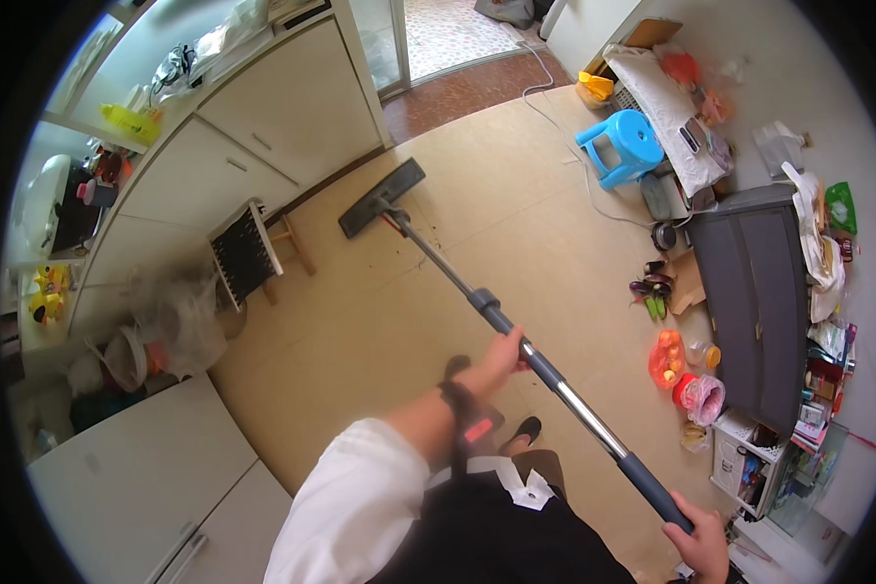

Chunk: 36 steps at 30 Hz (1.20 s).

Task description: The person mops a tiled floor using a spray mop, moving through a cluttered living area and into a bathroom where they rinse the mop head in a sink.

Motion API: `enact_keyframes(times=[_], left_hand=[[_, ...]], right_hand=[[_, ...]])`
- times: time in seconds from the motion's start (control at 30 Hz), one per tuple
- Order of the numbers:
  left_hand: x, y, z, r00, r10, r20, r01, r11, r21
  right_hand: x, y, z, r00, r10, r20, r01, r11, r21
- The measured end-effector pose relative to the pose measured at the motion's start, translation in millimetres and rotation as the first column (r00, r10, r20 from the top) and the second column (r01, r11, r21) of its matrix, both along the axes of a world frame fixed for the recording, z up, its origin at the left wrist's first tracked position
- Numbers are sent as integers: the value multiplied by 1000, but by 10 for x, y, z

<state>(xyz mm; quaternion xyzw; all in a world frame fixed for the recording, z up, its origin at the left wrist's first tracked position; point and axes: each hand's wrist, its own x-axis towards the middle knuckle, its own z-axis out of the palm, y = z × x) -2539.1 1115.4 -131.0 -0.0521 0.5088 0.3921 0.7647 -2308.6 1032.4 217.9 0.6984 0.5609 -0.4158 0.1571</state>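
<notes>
My left hand point(502, 358) grips the grey middle section of a telescopic mop handle point(591, 420). Lower right, my right hand point(699, 539) is closed around the handle's dark grey end grip. The pole runs diagonally up and left to a flat rectangular mop head point(382, 197), which lies on the beige floor near the white cabinets. Small dark bits of debris point(423, 261) are scattered on the floor just below and right of the mop head.
A small stool with a black seat point(242, 252) stands left of the mop head. At right are a blue plastic stool point(624, 146), eggplants point(653, 281), a red bag of fruit point(668, 358) and a dark cabinet point(748, 306). A white cable point(588, 182) crosses the upper right floor.
</notes>
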Motion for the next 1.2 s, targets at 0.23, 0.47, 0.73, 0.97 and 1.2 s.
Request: enact_keyframes(times=[0.23,0.47,0.73,0.97,1.2], left_hand=[[-619,690,-673,983,34,-181,-28,999,38],[-587,713,-829,969,-70,-237,63,997,-38],[26,-21,-398,955,-297,15,297,954,43],[897,-588,345,891,-369,263,375,927,29],[657,-473,-67,987,-154,56,153,988,10]], right_hand=[[-637,357,-699,991,48,-127,-30,990,140],[-646,408,-996,997,65,-47,-64,998,6],[47,-51,-388,998,58,-40,-59,998,-26],[787,-522,512,953,-262,155,277,956,-91],[586,-402,177,934,-349,73,356,906,-228]])
